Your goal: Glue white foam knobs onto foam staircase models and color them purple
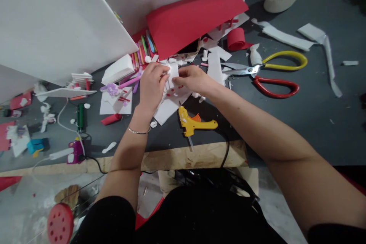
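Observation:
My left hand [152, 85] and my right hand [194, 79] meet over a small white foam piece [172, 76], both pinching it above a white sheet [167, 108] dotted with red scraps. A thin bracelet circles my left wrist. A yellow glue gun [194, 123] lies just below my hands, its black cord running toward me.
Large scissors with a yellow and a red handle [274, 74] lie to the right. A red foam sheet [194, 19] leans behind, over coloured sticks [143, 51]. White boards [57, 23] stand at the left. White strips [288, 38], a red roll [236, 39] and a wooden plank [194, 156] lie around.

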The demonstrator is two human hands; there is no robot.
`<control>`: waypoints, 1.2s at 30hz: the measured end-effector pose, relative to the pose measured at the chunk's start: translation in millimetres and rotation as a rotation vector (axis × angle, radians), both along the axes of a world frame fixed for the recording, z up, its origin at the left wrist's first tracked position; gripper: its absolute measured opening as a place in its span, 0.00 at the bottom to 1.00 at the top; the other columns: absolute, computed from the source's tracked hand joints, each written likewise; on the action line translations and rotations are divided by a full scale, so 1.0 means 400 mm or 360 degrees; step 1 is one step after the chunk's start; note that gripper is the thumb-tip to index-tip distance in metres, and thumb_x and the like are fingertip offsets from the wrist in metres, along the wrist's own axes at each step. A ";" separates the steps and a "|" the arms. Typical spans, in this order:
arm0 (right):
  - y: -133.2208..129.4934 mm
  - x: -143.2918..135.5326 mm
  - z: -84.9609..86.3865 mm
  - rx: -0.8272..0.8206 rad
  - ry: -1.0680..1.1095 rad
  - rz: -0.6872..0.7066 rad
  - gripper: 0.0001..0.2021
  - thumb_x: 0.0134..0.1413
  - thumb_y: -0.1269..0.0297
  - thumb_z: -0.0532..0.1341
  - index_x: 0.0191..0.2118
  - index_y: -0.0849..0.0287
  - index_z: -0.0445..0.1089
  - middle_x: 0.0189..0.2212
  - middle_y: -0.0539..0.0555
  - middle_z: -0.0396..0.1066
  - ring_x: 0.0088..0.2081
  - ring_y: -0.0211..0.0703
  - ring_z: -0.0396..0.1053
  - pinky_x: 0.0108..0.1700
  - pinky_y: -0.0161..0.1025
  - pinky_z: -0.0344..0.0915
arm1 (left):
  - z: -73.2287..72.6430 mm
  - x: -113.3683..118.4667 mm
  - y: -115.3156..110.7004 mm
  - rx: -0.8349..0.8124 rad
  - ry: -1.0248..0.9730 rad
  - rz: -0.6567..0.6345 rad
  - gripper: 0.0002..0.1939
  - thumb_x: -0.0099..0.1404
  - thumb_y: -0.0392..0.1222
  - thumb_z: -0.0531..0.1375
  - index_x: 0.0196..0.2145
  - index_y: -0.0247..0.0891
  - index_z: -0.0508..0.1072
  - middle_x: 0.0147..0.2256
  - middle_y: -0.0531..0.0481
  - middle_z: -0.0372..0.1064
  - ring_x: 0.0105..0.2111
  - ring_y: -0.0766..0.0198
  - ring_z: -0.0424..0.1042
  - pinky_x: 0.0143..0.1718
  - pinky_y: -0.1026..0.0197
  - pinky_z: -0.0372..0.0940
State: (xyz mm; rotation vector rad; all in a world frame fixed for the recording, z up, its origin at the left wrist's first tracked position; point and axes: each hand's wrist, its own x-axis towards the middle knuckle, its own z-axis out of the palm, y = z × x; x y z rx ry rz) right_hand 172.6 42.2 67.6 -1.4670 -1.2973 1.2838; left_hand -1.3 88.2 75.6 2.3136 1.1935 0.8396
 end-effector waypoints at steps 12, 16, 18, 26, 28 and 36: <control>-0.004 0.004 0.020 -0.0032 -0.0077 0.0024 0.19 0.56 0.74 0.62 0.19 0.55 0.54 0.19 0.43 0.48 0.27 0.34 0.49 0.32 0.38 0.46 | -0.007 -0.008 -0.007 0.0064 0.0016 -0.0011 0.03 0.71 0.42 0.64 0.38 0.45 0.79 0.42 0.47 0.75 0.48 0.53 0.75 0.57 0.52 0.68; -0.004 0.003 0.011 0.0014 -0.0012 0.0051 0.16 0.56 0.74 0.62 0.21 0.56 0.58 0.19 0.43 0.52 0.26 0.33 0.51 0.32 0.38 0.47 | -0.012 -0.014 -0.005 0.0192 0.0134 -0.0021 0.05 0.73 0.46 0.63 0.39 0.45 0.77 0.42 0.47 0.75 0.47 0.53 0.75 0.54 0.51 0.71; -0.003 0.002 0.002 0.0031 0.0038 0.0067 0.14 0.56 0.74 0.62 0.22 0.57 0.62 0.19 0.43 0.54 0.26 0.33 0.52 0.32 0.37 0.48 | -0.012 -0.015 -0.006 0.0281 0.0255 -0.0032 0.07 0.75 0.47 0.60 0.40 0.46 0.77 0.42 0.46 0.76 0.47 0.53 0.75 0.53 0.50 0.72; 0.006 0.000 -0.022 0.0029 0.0091 0.0074 0.10 0.56 0.73 0.63 0.25 0.58 0.66 0.19 0.43 0.58 0.25 0.34 0.56 0.31 0.37 0.51 | -0.010 -0.010 -0.007 0.0364 0.0439 -0.0070 0.11 0.78 0.47 0.55 0.44 0.44 0.76 0.45 0.44 0.75 0.48 0.53 0.77 0.53 0.49 0.72; 0.006 0.000 -0.022 0.0022 0.0083 0.0058 0.10 0.55 0.73 0.63 0.24 0.58 0.66 0.19 0.44 0.58 0.25 0.34 0.57 0.31 0.37 0.52 | -0.009 -0.009 -0.007 0.0354 0.0423 -0.0064 0.11 0.77 0.48 0.56 0.44 0.44 0.76 0.46 0.44 0.76 0.49 0.53 0.77 0.54 0.50 0.72; 0.000 -0.001 0.000 -0.0015 0.0118 0.0007 0.12 0.54 0.74 0.62 0.22 0.58 0.64 0.17 0.43 0.59 0.24 0.33 0.57 0.29 0.35 0.52 | 0.000 -0.016 -0.015 0.0344 0.0426 -0.0050 0.13 0.77 0.52 0.57 0.50 0.44 0.75 0.48 0.45 0.78 0.49 0.54 0.77 0.54 0.52 0.73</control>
